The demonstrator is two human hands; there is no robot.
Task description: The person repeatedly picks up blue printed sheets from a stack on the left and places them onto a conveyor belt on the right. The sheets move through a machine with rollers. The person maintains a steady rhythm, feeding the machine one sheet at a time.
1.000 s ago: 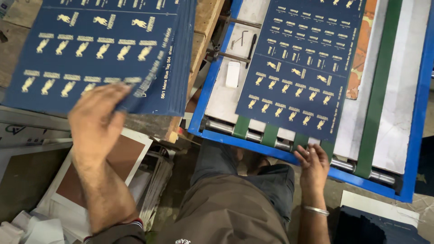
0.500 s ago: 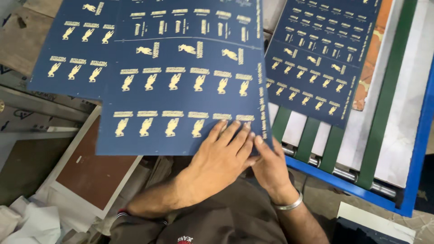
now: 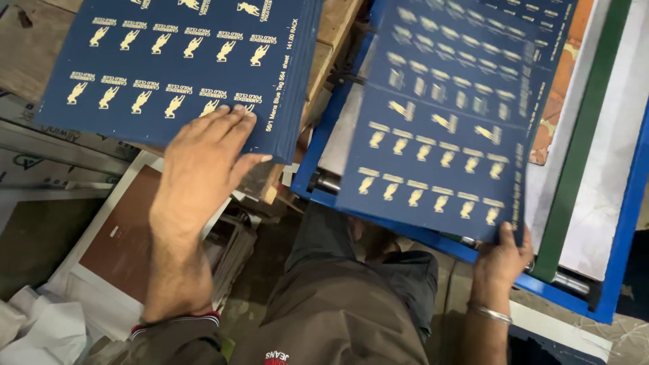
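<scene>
My left hand (image 3: 199, 162) lies flat, fingers spread, on the near edge of a stack of dark blue sheets (image 3: 176, 67) printed with rows of gold emblems, resting on a wooden surface at the left. My right hand (image 3: 501, 257) pinches the near right corner of a single blue sheet (image 3: 446, 115) with the same gold print. That sheet is blurred and hangs over the blue-framed machine bed at the right.
The blue metal frame (image 3: 625, 223) holds green belts (image 3: 574, 155) and a white bed. A brown board on white sheets (image 3: 118, 236) and crumpled white paper (image 3: 40, 331) lie at lower left. My legs in dark trousers (image 3: 338, 304) fill the bottom centre.
Half a second ago both hands held one blue sheet in front of me. Now the left hand rests on the left stack and the right hand holds a sheet over the machine.
</scene>
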